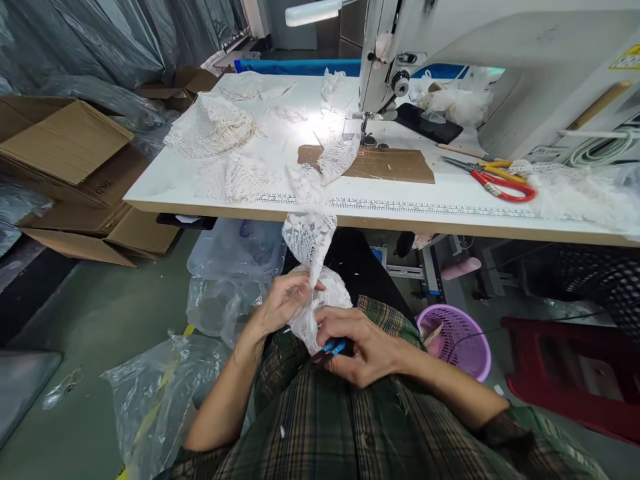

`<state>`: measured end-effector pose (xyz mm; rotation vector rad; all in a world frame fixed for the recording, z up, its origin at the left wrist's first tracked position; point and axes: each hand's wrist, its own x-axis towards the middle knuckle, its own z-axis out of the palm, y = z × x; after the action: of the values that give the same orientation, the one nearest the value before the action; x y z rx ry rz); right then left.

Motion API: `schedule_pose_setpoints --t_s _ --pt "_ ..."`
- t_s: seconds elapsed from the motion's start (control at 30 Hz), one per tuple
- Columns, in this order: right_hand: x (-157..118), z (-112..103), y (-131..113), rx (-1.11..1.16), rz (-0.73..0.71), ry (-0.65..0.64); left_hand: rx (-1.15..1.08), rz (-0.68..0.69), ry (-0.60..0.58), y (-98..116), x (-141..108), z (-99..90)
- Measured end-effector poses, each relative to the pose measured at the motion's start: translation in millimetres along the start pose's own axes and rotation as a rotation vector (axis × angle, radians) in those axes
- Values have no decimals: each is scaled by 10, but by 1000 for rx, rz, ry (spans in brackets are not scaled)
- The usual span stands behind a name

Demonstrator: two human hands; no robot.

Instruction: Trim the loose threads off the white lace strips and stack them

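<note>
My left hand (pixel 285 300) is closed, its fingers pinching a white lace strip (pixel 311 240) that hangs over the table's front edge into my lap. Just to the right, my right hand (pixel 357 340) curls around small blue thread snips (pixel 334 347), mostly hidden in the palm. Its thumb and index finger lie against the gathered lower end of the lace. Upward, the strip runs across the tabletop to the needle area of the sewing machine (pixel 367 123).
White lace pieces (pixel 215 127) lie on the left of the table (pixel 240 207). Red-handled scissors (pixel 505 187) and yellow-handled scissors (pixel 500 170) rest at right, near a black phone (pixel 427 121). Below are a purple basket (pixel 483 353), a red stool (pixel 560 373) and cardboard boxes (pixel 65 147).
</note>
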<state>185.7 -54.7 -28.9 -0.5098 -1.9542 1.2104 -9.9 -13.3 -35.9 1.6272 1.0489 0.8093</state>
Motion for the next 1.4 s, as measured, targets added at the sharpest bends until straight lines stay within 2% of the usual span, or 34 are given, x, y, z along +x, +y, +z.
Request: schedule_pose_setpoints --t_s 0.07,0.1,0.17,0.23,0.3,0.43,0.57,0.7,0.83,1.0,1.23,1.4 --pt "-26 1 4 56 38 -16 -245 -84 -198 -54 -30 65" --pt "-41 -11 16 69 70 -22 -359 -115 -228 -78 -50 94" --pt "-71 -50 49 75 160 -40 -508 -174 -156 -110 -93 137" --pt "-89 -100 88 80 263 -54 -563 -246 -23 -112 -128 153" --pt "-84 -150 136 108 356 -12 -581 -314 70 -93 -150 146" --pt "1 -215 282 98 489 119 -592 -392 129 -52 -167 102" --pt "103 -214 437 -7 595 108 -469 -401 160 -55 -175 65" --pt "188 -188 505 -48 544 67 -387 -377 168 -72 -174 54" --pt "264 -163 538 -101 488 108 -362 -358 161 -86 -165 54" --pt "220 -141 579 -145 521 169 -366 -356 156 -91 -143 33" --pt "194 -113 513 -228 478 82 -276 -362 148 -85 -122 16" --pt "211 -96 539 -284 504 136 -247 -366 153 -108 -116 29"
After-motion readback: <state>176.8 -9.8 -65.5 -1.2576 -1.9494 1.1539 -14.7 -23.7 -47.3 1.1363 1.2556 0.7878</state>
